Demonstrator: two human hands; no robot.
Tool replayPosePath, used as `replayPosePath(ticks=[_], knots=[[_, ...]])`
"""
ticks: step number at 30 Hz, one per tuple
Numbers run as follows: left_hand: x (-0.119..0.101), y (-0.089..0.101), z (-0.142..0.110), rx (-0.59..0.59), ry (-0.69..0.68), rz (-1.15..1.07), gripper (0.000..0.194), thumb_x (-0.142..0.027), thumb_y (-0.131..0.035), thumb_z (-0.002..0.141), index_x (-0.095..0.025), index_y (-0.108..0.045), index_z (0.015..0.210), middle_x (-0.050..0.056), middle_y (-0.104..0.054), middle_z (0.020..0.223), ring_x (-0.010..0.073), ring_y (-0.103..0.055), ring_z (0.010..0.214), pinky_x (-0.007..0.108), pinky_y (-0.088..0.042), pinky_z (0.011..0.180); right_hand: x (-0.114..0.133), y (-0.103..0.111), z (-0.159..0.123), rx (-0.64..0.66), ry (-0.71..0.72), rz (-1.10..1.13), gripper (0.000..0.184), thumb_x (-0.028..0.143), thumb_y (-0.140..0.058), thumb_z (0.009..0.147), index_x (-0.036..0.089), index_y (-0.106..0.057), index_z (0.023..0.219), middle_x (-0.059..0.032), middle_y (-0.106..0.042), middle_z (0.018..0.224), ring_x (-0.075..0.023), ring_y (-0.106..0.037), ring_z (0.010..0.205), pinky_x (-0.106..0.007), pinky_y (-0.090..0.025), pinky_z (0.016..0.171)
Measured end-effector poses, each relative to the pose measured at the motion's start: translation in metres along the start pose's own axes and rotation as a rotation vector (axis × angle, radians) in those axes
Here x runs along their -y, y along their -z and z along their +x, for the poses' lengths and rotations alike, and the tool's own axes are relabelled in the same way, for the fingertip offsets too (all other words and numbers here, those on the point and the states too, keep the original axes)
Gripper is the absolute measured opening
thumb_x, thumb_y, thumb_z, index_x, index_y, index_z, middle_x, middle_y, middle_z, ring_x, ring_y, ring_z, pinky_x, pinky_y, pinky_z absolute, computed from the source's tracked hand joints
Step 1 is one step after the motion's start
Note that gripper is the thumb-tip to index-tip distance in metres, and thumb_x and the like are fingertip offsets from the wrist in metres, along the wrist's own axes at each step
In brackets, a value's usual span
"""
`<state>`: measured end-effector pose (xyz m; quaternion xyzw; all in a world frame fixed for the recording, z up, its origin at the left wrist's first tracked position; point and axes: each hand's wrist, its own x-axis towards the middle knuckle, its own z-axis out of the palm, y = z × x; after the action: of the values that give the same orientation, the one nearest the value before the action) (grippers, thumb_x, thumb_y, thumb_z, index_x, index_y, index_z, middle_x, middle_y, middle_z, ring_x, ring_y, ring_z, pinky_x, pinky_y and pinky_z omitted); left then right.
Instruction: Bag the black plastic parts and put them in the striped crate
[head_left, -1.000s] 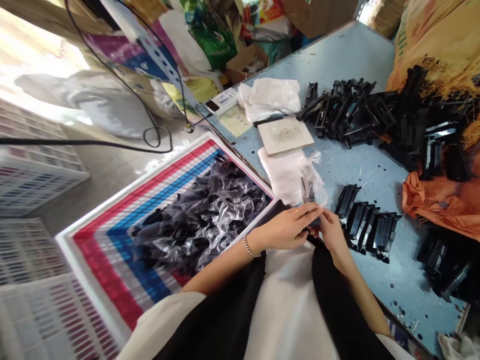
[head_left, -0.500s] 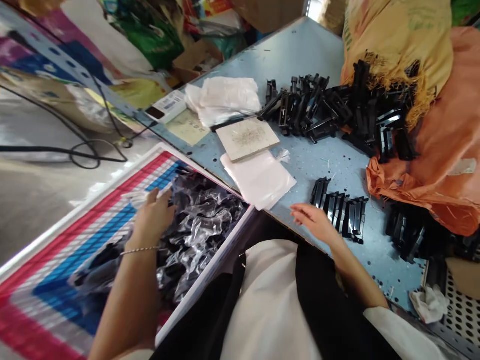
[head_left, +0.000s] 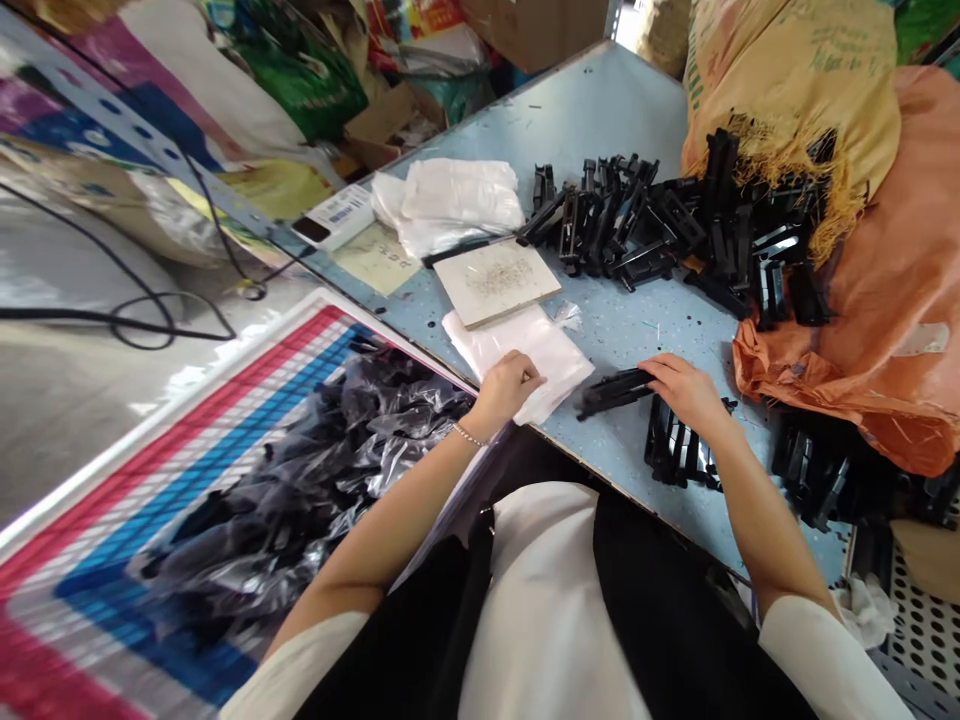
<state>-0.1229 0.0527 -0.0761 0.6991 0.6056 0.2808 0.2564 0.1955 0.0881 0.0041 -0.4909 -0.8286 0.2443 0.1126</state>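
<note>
My left hand (head_left: pixel 511 388) is over the stack of white plastic bags (head_left: pixel 559 350), its fingers pinched at the top bag near the table's front edge. My right hand (head_left: pixel 682 392) grips one end of a long black plastic part (head_left: pixel 615 391), which it holds at a slant just right of the bags. Below that hand a short row of similar black parts (head_left: pixel 675 445) stands on the blue table, partly hidden by the wrist.
A striped crate (head_left: pixel 187 455) with black parts in clear bags (head_left: pixel 322 480) stands at the left. A pale board (head_left: pixel 496 280) overlaps the bag stack. Behind lies a heap of black parts (head_left: pixel 607 215), beside a yellow sack (head_left: pixel 810 90) and an orange sack (head_left: pixel 885 300).
My left hand has come from over the crate, rightward to the bag stack. The right hand, empty before, has moved right and taken a black part from the row's left end.
</note>
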Motion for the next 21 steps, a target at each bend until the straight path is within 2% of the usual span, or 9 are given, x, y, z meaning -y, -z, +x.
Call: replayPosePath(ticks=[3,6,8,10,13,16,19,21], knots=[[0.011,0.015,0.012,0.088,0.197,-0.177,0.021,-0.034,-0.061,0.084,-0.018,-0.066,0.072,0.003,-0.067,0.072,0.0179,-0.06,0.069,0.03,-0.048,0.067,0.016,-0.021,-0.02,-0.002,-0.121,0.488,0.03,0.033,-0.064,0.087,0.022,-0.072,0.113,-0.007,-0.071,0.104,-0.0238,-0.066,0.093,-0.04,-0.052,0.087],[0.014,0.019,0.018,0.177,0.312,-0.309,0.02,-0.035,-0.061,0.08,-0.017,-0.068,0.075,0.001,-0.067,0.066,0.0165,-0.059,0.062,0.028,-0.046,0.061,0.039,-0.062,-0.034,0.176,-0.271,1.136,0.028,0.042,-0.071,0.082,0.018,-0.074,0.096,-0.005,-0.071,0.081,-0.0154,-0.062,0.065,-0.029,-0.051,0.061],[0.014,0.017,0.019,0.158,0.314,-0.374,0.016,-0.032,-0.064,0.076,-0.017,-0.067,0.078,0.001,-0.066,0.065,0.0157,-0.059,0.059,0.027,-0.047,0.059,0.053,-0.092,-0.039,0.299,-0.345,1.475,0.03,0.044,-0.074,0.079,0.015,-0.073,0.087,-0.0062,-0.071,0.075,-0.0133,-0.06,0.06,-0.023,-0.047,0.051],[0.014,0.014,0.016,0.07,0.252,-0.375,0.012,-0.027,-0.062,0.077,-0.017,-0.066,0.083,0.001,-0.067,0.068,0.0161,-0.061,0.061,0.029,-0.051,0.06,0.061,-0.118,-0.04,0.379,-0.433,1.695,0.027,0.038,-0.078,0.076,0.014,-0.071,0.086,-0.008,-0.072,0.078,-0.0124,-0.06,0.061,-0.02,-0.045,0.048],[0.016,0.014,0.009,-0.05,-0.01,-0.198,0.019,-0.017,-0.049,0.084,-0.017,-0.068,0.09,0.007,-0.073,0.089,0.0204,-0.068,0.085,0.038,-0.057,0.083,0.061,-0.14,-0.038,0.421,-0.587,1.918,0.026,0.027,-0.08,0.073,0.015,-0.067,0.092,-0.0106,-0.073,0.096,-0.0105,-0.061,0.068,-0.015,-0.046,0.049],[0.015,0.017,0.0,-0.07,-0.235,-0.003,0.035,-0.012,-0.041,0.091,-0.017,-0.069,0.11,0.013,-0.069,0.12,0.0235,-0.064,0.113,0.046,-0.052,0.104,0.057,-0.146,-0.035,0.48,-0.689,2.077,0.03,0.024,-0.078,0.074,0.014,-0.064,0.099,-0.0113,-0.071,0.104,-0.0081,-0.057,0.068,-0.013,-0.046,0.047],[0.005,0.017,-0.011,-0.097,-0.314,0.071,0.045,-0.01,-0.035,0.096,-0.016,-0.058,0.133,0.015,-0.061,0.135,0.0232,-0.06,0.123,0.045,-0.05,0.108,0.059,-0.146,-0.031,0.573,-0.724,2.14,0.035,0.029,-0.076,0.078,0.01,-0.064,0.105,-0.0073,-0.067,0.088,-0.0058,-0.047,0.057,-0.012,-0.043,0.043],[-0.005,0.016,-0.022,-0.117,-0.388,0.087,0.048,-0.009,-0.033,0.097,-0.016,-0.053,0.14,0.016,-0.059,0.138,0.0229,-0.059,0.126,0.043,-0.051,0.108,0.062,-0.145,-0.03,0.54,-0.698,2.157,0.038,0.033,-0.075,0.079,0.008,-0.065,0.106,-0.0041,-0.064,0.079,-0.006,-0.042,0.055,-0.012,-0.042,0.041]])
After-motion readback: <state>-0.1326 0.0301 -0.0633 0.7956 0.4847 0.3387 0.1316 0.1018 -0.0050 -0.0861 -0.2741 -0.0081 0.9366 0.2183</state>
